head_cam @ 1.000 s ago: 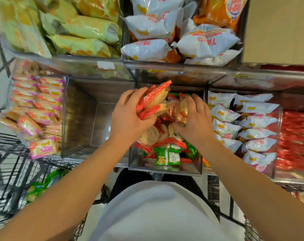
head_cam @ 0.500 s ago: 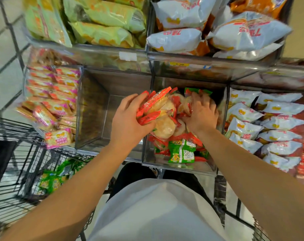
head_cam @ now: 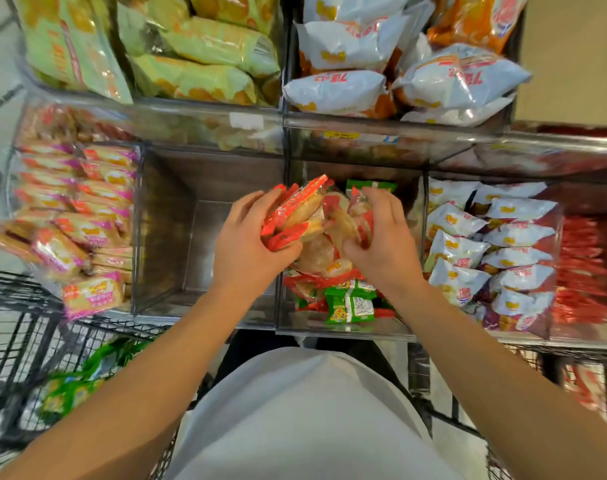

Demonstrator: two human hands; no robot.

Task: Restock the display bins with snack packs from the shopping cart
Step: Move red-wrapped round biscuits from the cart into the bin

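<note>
Clear acrylic display bins [head_cam: 343, 332] on store shelving | my left hand [head_cam: 246, 251] grips red-edged clear snack packs [head_cam: 295, 216] | right hand [head_cam: 381, 244] fingers curled on packs in bin.

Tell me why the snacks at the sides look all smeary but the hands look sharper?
Head view: the pink-edged packs on the left and the red packs on the right are smeared by motion blur; the left hand and right hand on the red-edged cracker packs near the middle are sharper; the wide lens bends the shopping cart wires at the edge.
</note>
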